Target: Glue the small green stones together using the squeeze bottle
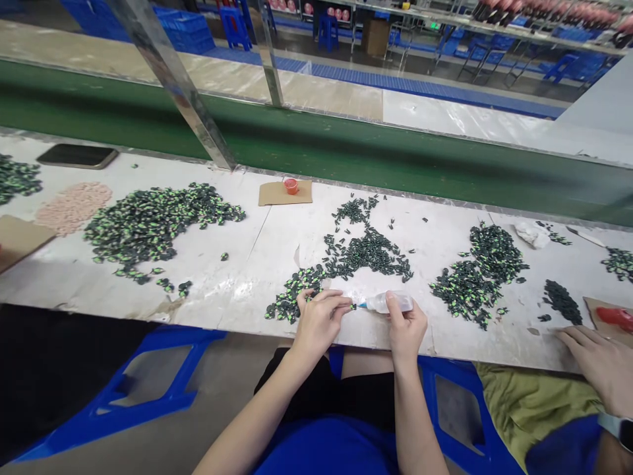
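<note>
On the worktable [257,264], a parts heap [368,254] lies behind the squeeze bottle [394,302]; farther back, to the left, a tub [291,187] sits on cardboard [270,195].

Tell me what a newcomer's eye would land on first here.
Most striking is the big heap of dark and bright-green parts on the left of the table. At front centre, the left hand holds a small part while the right hand points a clear bottle's blue tip at it. Beyond them, a red pot stands out on cardboard near the far edge.
</note>
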A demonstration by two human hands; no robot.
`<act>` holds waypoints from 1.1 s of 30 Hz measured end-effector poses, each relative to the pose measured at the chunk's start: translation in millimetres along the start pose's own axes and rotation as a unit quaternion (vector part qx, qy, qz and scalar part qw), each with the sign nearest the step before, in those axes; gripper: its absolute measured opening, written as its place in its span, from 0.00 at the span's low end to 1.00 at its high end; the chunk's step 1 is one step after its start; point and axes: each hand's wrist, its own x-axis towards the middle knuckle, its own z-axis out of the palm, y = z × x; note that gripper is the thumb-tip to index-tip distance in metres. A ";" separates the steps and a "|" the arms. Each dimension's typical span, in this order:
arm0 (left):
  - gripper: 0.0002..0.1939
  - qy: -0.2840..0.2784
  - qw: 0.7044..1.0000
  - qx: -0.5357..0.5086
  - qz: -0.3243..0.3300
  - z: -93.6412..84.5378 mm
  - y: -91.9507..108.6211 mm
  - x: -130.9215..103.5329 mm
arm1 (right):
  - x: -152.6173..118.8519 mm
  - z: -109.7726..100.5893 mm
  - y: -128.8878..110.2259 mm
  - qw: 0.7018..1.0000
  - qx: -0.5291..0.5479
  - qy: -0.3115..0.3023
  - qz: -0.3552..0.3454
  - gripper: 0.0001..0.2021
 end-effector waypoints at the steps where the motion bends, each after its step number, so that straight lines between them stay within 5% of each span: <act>1: 0.09 0.000 1.000 0.001 0.000 -0.3 0.2 0.0 | -0.3 0.1 -0.1 1.000 0.002 0.004 0.002 0.19; 27: 0.10 0.006 1.000 0.005 0.000 -0.2 1.8 -0.2 | -0.4 0.0 1.4 0.999 0.051 0.000 0.005 0.17; 33: 0.09 -0.001 1.000 0.001 0.017 0.3 1.2 -0.8 | 6.6 -4.6 11.6 0.973 0.205 0.103 -0.011 0.17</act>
